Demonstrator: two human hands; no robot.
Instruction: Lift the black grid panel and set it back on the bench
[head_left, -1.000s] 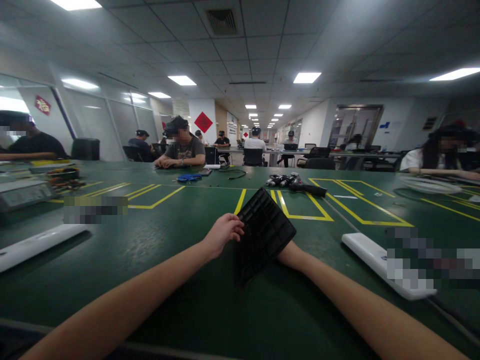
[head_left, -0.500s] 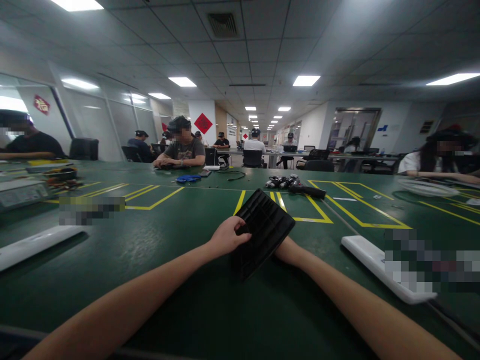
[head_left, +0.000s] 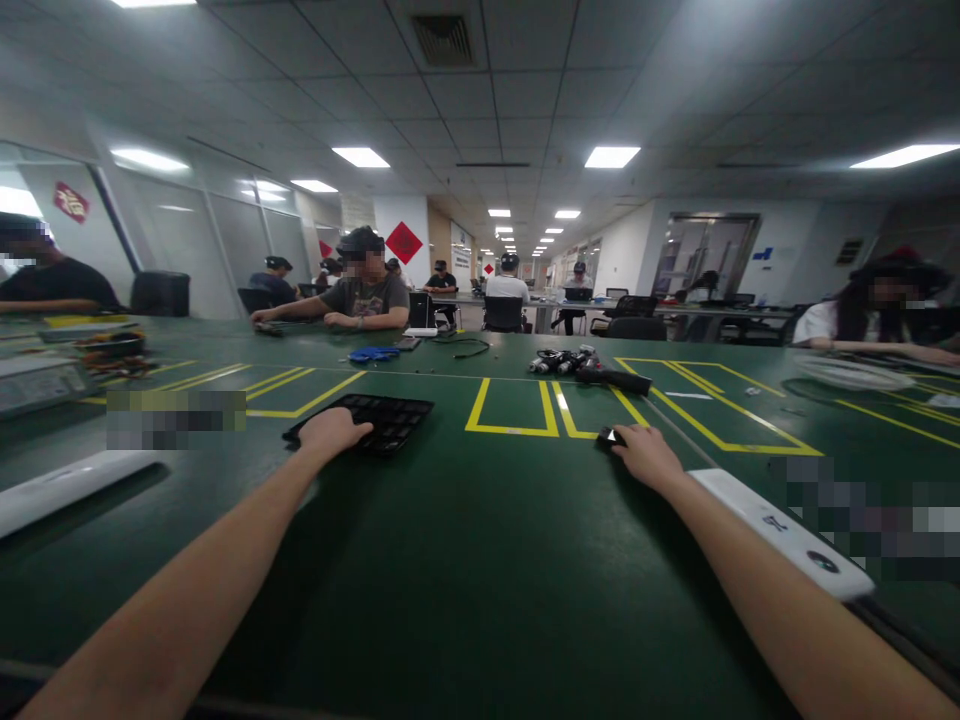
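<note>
A person's two bare hands work apart over a green surface in a shared workroom. The left hand lies on a black tray divided into compartments, left of center and just beside a yellow tape outline; its thumb shows over the tray, but most of the fingers are out of sight, and whether they grip cannot be told. The right hand has its fingers closed on a small black piece with a pale patch — exactly what it is cannot be made out — near the yellow tape. Beyond the right hand lie a bundle of cables and a black rod. A white box with dark markings sits beside the right forearm; another white box lies at far left. Across the surface, near a blue bundle, a co-worker in a gray shirt sits with one arm stretched sideways — a red diamond sign hangs behind.
</note>
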